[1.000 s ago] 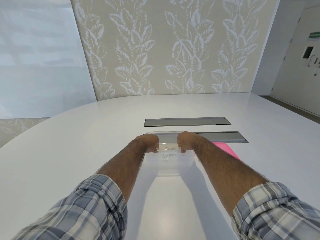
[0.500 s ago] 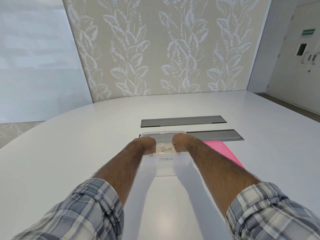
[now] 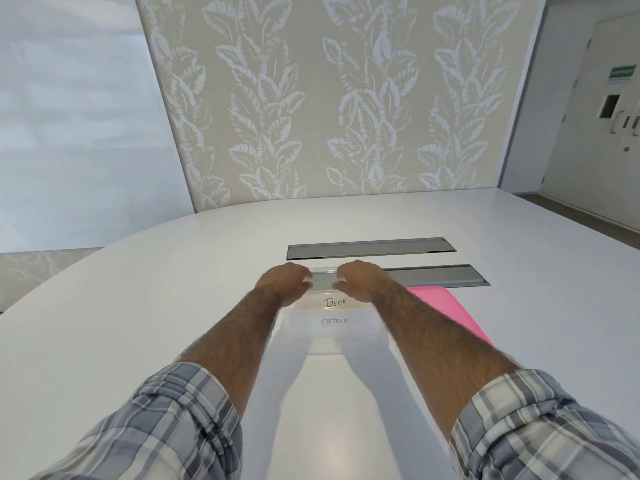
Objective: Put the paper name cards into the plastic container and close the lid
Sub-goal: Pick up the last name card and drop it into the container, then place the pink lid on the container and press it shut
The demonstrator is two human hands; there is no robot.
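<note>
Fingers of the left hand and fingers of the right hand were bent downward and hooked over the far rim of the clear rectangular plastic container, gripping it from above with knuckles up. At the bottom of the frame, rolled grey-and-white plaid sleeves stopped below the elbows. Both bare forearms ran straight forward, nearly parallel, over the glossy white oval table. The container stood at frame centre between the wrists, with two white paper name cards inside: one lettered OSTRICH nearer, one lettered BEAR just behind it. Whether a lid covered the box could not be told. A flat bright-pink sheet lay right of the container, partly under the right forearm. Beyond the hands sat two long grey recessed slots in the tabletop. A beige wall panel with pale leaf pattern filled the upper centre.
</note>
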